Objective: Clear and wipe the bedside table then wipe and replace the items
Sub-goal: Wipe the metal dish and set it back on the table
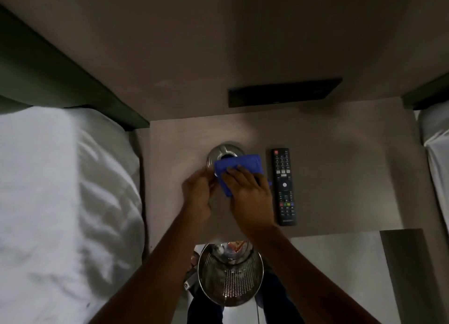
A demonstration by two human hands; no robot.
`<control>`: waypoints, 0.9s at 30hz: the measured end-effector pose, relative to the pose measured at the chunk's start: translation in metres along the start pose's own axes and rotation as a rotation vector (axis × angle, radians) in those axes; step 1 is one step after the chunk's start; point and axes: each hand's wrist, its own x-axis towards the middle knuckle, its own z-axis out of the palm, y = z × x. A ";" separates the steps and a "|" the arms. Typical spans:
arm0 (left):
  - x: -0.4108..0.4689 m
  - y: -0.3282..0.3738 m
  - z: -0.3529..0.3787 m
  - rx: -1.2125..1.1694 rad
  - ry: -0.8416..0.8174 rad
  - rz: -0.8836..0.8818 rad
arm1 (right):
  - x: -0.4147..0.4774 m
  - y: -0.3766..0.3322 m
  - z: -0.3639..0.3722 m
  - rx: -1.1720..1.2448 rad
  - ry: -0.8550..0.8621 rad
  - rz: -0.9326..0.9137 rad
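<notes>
A round metal ashtray sits in the middle of the brown bedside table. My right hand presses a folded blue cloth over the ashtray's near right side. On the near left, my left hand holds the ashtray's rim, its fingers curled; the grip itself is partly blurred. To the right of the cloth a black remote control lies flat on the table, lengthwise.
A white bed borders the table on the left, and another white bed edge on the right. A black panel is set in the wall behind. Below the table's front edge stands a perforated metal waste bin.
</notes>
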 end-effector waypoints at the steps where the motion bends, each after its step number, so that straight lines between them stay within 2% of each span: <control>1: 0.011 0.004 0.007 0.011 0.029 0.026 | 0.000 0.006 0.000 0.014 0.017 0.025; 5: 0.059 0.012 0.040 0.055 0.114 0.106 | -0.006 0.042 0.000 0.093 0.057 0.099; 10: 0.091 0.012 0.050 0.031 0.071 0.082 | -0.026 0.070 0.001 0.173 0.078 0.131; 13: 0.096 0.012 0.051 0.084 0.080 0.075 | -0.034 0.074 0.000 0.204 0.075 0.182; 18: 0.078 0.013 0.034 0.152 0.195 0.131 | -0.041 0.057 -0.003 0.264 0.056 0.222; 22: 0.044 0.008 0.000 0.298 0.185 0.333 | -0.041 0.028 -0.008 0.399 0.108 0.246; 25: 0.012 0.020 -0.057 0.490 0.208 0.578 | -0.042 -0.016 -0.006 0.446 0.093 0.211; 27: -0.013 0.036 -0.115 0.642 0.308 0.774 | -0.044 -0.055 -0.004 0.452 0.062 0.153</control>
